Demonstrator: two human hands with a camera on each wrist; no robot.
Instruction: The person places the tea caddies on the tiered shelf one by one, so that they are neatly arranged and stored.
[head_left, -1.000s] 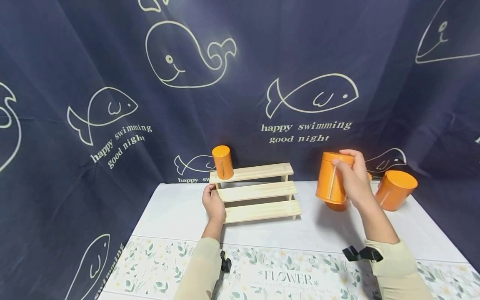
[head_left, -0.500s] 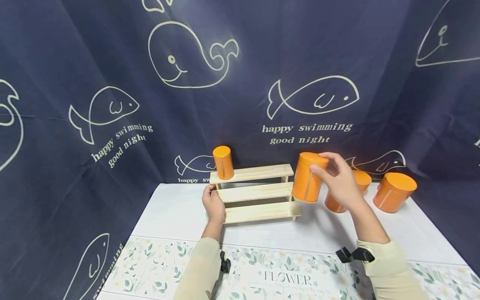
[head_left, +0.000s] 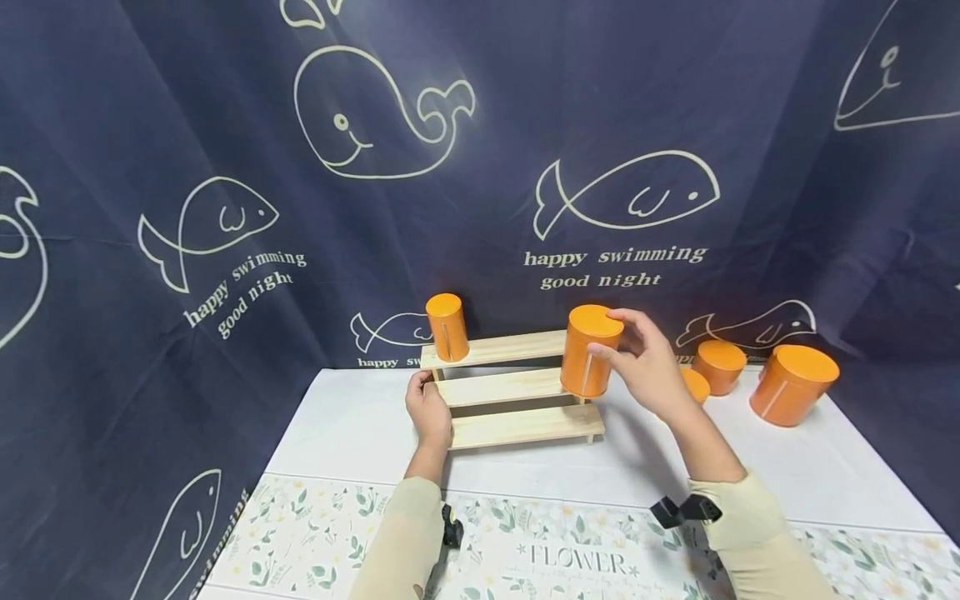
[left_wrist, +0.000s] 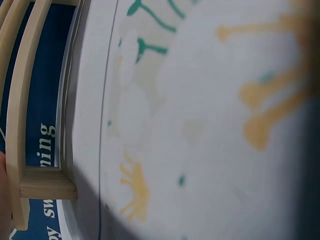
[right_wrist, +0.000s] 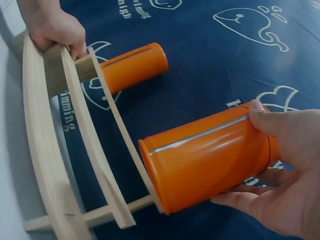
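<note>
A canister stands on the rack, left of three other canisters.

Five orange canisters and one wooden rack with three shelves are visible.

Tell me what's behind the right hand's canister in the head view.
Past the held orange canister show the wooden rack and dark curtain; the right end of the top shelf is covered.
</note>
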